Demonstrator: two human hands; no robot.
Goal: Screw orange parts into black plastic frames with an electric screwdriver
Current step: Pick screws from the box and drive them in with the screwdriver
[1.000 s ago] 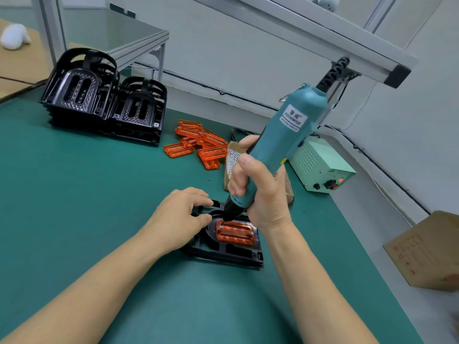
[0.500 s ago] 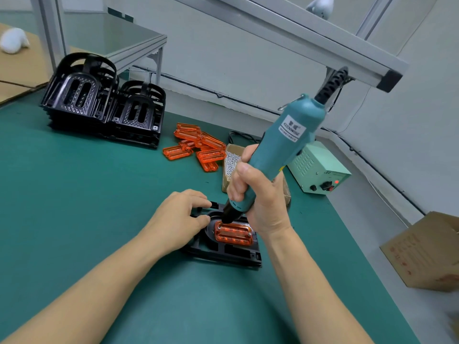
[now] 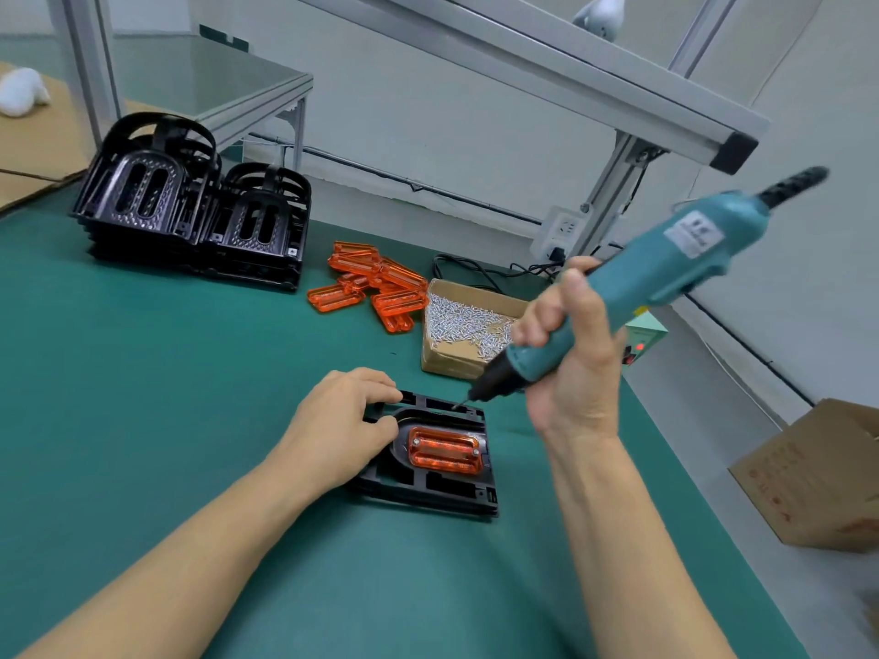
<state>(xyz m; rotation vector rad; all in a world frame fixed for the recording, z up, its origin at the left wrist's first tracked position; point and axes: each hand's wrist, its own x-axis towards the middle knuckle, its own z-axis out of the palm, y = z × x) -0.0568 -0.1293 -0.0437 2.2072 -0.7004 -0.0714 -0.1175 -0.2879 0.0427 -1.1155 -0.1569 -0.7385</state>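
Note:
A black plastic frame point(image 3: 430, 485) lies flat on the green mat with an orange part point(image 3: 444, 450) seated in it; two screw heads show at the part's corners. My left hand point(image 3: 340, 423) grips the frame's left edge, fingers curled over its rim. My right hand point(image 3: 568, 368) grips the teal electric screwdriver point(image 3: 637, 283), lifted and tilted to the right, its bit tip hovering just above the frame's far edge. Loose orange parts point(image 3: 373, 290) lie behind, next to stacked black frames point(image 3: 190, 211).
An open cardboard box of small silver screws point(image 3: 459, 325) stands just behind the frame. A green power supply point(image 3: 642, 342) sits behind my right hand. A cardboard box point(image 3: 818, 478) is off the table at right. An aluminium rail point(image 3: 571, 73) crosses overhead.
The screwdriver has lifted off the orange part and swung up and to the right. The orange part, earlier partly hidden by the tool, now shows fully. My left hand has stayed on the frame.

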